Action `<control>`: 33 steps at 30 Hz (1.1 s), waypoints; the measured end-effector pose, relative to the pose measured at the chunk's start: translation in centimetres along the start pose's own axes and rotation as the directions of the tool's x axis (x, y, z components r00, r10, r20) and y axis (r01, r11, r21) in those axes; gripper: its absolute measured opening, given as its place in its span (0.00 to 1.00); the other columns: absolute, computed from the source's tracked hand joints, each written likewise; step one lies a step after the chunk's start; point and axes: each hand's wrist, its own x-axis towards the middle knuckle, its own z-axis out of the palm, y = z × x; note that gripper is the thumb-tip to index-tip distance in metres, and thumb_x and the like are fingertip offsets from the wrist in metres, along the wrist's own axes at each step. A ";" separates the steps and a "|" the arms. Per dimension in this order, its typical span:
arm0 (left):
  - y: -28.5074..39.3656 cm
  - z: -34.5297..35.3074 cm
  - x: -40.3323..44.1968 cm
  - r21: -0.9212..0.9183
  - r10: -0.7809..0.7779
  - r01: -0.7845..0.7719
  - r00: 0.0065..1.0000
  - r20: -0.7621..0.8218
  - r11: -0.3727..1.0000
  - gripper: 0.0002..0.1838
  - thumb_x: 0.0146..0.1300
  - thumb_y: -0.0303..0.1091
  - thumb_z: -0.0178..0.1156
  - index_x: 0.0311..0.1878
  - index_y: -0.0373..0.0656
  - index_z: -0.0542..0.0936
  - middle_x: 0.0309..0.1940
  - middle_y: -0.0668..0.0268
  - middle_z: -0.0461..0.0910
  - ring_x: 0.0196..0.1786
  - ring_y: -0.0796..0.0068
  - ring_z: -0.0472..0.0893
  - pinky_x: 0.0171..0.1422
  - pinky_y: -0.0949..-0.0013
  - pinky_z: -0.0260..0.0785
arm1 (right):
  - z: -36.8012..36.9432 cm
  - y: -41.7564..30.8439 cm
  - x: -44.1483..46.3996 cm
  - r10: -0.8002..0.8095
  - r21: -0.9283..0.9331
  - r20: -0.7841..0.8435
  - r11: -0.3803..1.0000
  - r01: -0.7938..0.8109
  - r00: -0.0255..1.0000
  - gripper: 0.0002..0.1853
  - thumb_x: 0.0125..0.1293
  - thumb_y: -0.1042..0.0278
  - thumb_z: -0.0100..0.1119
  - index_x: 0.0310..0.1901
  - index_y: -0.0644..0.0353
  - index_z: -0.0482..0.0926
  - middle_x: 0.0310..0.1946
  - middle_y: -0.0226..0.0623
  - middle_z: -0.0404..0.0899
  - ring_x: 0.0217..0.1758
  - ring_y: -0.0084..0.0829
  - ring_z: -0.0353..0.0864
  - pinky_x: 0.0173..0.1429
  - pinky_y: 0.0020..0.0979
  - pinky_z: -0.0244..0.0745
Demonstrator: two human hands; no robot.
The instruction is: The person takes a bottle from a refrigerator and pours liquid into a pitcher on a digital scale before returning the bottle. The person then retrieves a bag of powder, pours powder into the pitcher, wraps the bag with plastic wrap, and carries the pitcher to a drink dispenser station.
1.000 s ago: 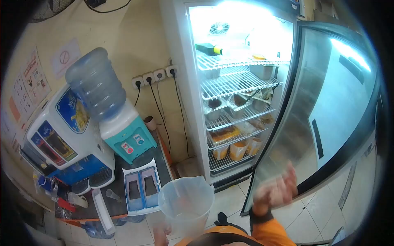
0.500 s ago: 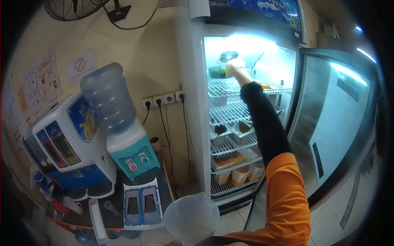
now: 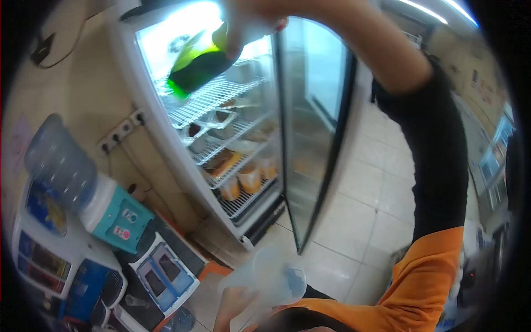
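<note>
Near the top of the view my right hand is wrapped round a green bottle with a yellow-green label. The bottle is tilted, its green end pointing down and left, in front of the open fridge. Low in the view, my left hand grips a translucent plastic jug near my body. The jug is blurred and I cannot make out what is inside it.
The fridge's glass door stands open on the right. Wire shelves hold containers and orange-filled tubs. At left are a teal water dispenser, a drink machine and a blue-white tray on a dark counter.
My right hand reached into the fridge, took hold of the green bottle and brought it out towards me. The view has turned right, and the jug remains in my left hand.
</note>
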 end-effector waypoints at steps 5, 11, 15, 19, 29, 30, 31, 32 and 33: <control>-2.6 9.8 5.1 0.102 -0.023 -0.030 0.876 0.482 0.994 0.16 0.54 0.44 0.64 0.32 0.38 0.82 0.23 0.53 0.79 0.29 0.63 0.82 0.34 0.65 0.70 | -0.1 0.5 -17.9 -0.098 0.302 0.091 0.951 0.066 0.991 0.11 0.54 0.60 0.62 0.35 0.59 0.79 0.19 0.38 0.78 0.21 0.33 0.77 0.28 0.31 0.73; 1.4 24.3 14.5 -0.231 0.254 -0.157 0.835 0.488 0.960 0.21 0.58 0.49 0.59 0.29 0.36 0.81 0.17 0.68 0.75 0.23 0.77 0.72 0.28 0.70 0.64 | 2.3 0.9 -31.5 -0.194 0.402 0.618 0.911 -0.094 0.762 0.07 0.50 0.69 0.58 0.26 0.64 0.80 0.22 0.46 0.79 0.26 0.40 0.81 0.31 0.32 0.77; 10.8 28.7 22.3 -0.338 0.137 0.122 0.748 0.649 0.933 0.21 0.58 0.50 0.60 0.17 0.47 0.71 0.13 0.77 0.64 0.17 0.87 0.61 0.20 0.78 0.50 | 7.8 -0.2 -38.6 -0.144 0.351 0.798 0.900 -0.257 0.586 0.07 0.48 0.70 0.58 0.26 0.65 0.80 0.27 0.46 0.81 0.32 0.40 0.82 0.34 0.36 0.77; 11.9 31.6 30.0 -0.477 0.071 0.252 0.825 0.561 0.842 0.20 0.59 0.45 0.60 0.16 0.49 0.67 0.13 0.79 0.62 0.15 0.88 0.59 0.18 0.80 0.47 | 16.4 2.4 -46.9 -0.127 0.298 0.900 0.878 -0.375 0.417 0.12 0.48 0.61 0.60 0.28 0.63 0.80 0.25 0.44 0.80 0.32 0.43 0.82 0.36 0.38 0.77; 8.7 25.3 31.6 -0.469 -0.217 0.372 0.911 0.352 0.801 0.15 0.63 0.37 0.56 0.20 0.50 0.67 0.14 0.79 0.60 0.16 0.87 0.59 0.19 0.77 0.49 | 35.5 8.8 -64.6 0.296 -0.013 0.936 0.568 -0.823 0.189 0.18 0.47 0.50 0.66 0.30 0.58 0.83 0.28 0.42 0.82 0.35 0.41 0.82 0.41 0.37 0.77; 6.1 23.9 32.2 -0.461 -0.244 0.400 0.900 0.362 0.792 0.16 0.63 0.37 0.56 0.21 0.51 0.65 0.14 0.79 0.58 0.17 0.87 0.59 0.20 0.77 0.50 | 36.3 10.0 -65.0 0.317 -0.023 0.931 0.546 -0.837 0.181 0.18 0.45 0.50 0.67 0.30 0.58 0.83 0.28 0.41 0.82 0.35 0.40 0.82 0.41 0.37 0.77; 4.5 21.7 31.9 -0.478 -0.261 0.434 0.885 0.386 0.763 0.09 0.64 0.38 0.54 0.31 0.46 0.75 0.16 0.77 0.65 0.18 0.86 0.59 0.22 0.78 0.52 | 37.7 11.2 -65.7 0.303 -0.014 0.936 0.541 -0.841 0.180 0.18 0.45 0.50 0.67 0.30 0.58 0.83 0.28 0.41 0.82 0.35 0.40 0.82 0.41 0.37 0.77; 4.1 19.7 31.9 -0.458 -0.314 0.471 0.871 0.378 0.754 0.08 0.64 0.38 0.54 0.32 0.45 0.75 0.17 0.77 0.65 0.18 0.86 0.59 0.22 0.78 0.52 | 39.6 12.3 -66.4 0.291 -0.038 0.945 0.547 -0.836 0.147 0.18 0.46 0.50 0.67 0.30 0.58 0.83 0.29 0.41 0.82 0.36 0.40 0.82 0.42 0.37 0.76; 4.2 18.6 32.1 -0.435 -0.376 0.515 0.850 0.368 0.739 0.08 0.64 0.38 0.54 0.33 0.45 0.75 0.17 0.76 0.65 0.19 0.86 0.59 0.23 0.78 0.52 | 41.4 13.7 -66.9 0.279 -0.061 0.953 0.555 -0.829 0.117 0.18 0.47 0.50 0.66 0.31 0.58 0.83 0.29 0.40 0.82 0.36 0.39 0.82 0.42 0.37 0.76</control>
